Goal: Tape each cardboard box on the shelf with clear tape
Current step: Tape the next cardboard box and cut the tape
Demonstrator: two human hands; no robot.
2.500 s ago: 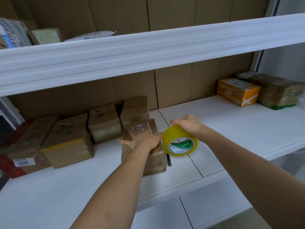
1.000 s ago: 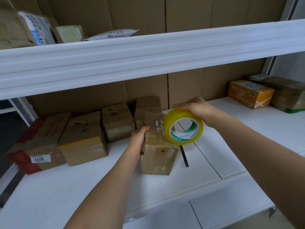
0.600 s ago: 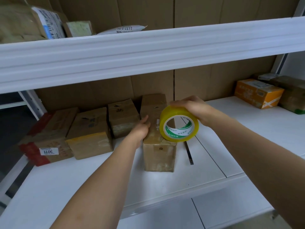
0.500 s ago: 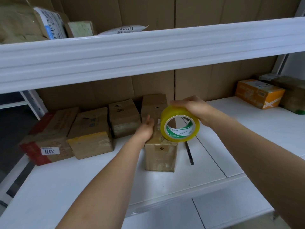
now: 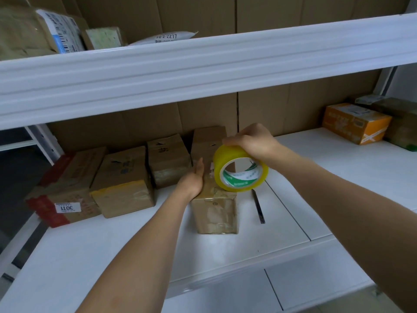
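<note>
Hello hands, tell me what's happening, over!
Left hand steadying the front box. Right hand gripping the tape roll on the box's top. Pen lying beside it, not in the way.

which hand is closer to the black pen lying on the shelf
Right. The right hand grips the tape roll just above and behind the black pen; the left hand rests against the box's far side.
</note>
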